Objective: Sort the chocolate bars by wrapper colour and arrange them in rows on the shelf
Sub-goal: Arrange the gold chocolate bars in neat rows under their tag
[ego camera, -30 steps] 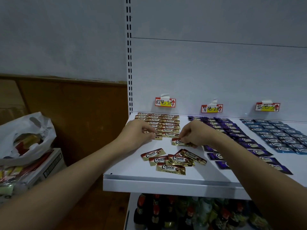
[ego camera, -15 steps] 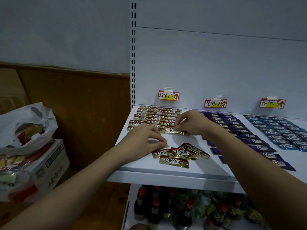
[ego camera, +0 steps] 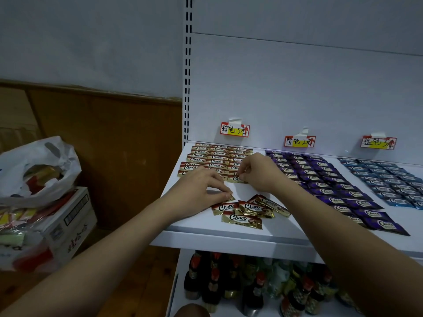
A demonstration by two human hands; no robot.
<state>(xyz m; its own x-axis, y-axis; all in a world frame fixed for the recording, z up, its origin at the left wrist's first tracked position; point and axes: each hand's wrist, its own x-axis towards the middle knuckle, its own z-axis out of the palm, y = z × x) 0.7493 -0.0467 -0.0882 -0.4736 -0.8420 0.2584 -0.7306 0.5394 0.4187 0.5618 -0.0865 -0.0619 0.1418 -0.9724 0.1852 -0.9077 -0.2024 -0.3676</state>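
- Since half a second ago, little has shifted: the left hand stays at the loose pile, the right hand at the gold rows.
- Left fingers pinch a gold bar at the pile's left edge; only its corner shows.
- Right fingers pinch the front-row bar, seating it on the shelf.
- Loose gold bars lie just right of the left hand, long axes roughly left-right; the left hand is nearer.
- Target row lies directly behind the pile.
- Purple bars and blue bars are already ranked to the right.
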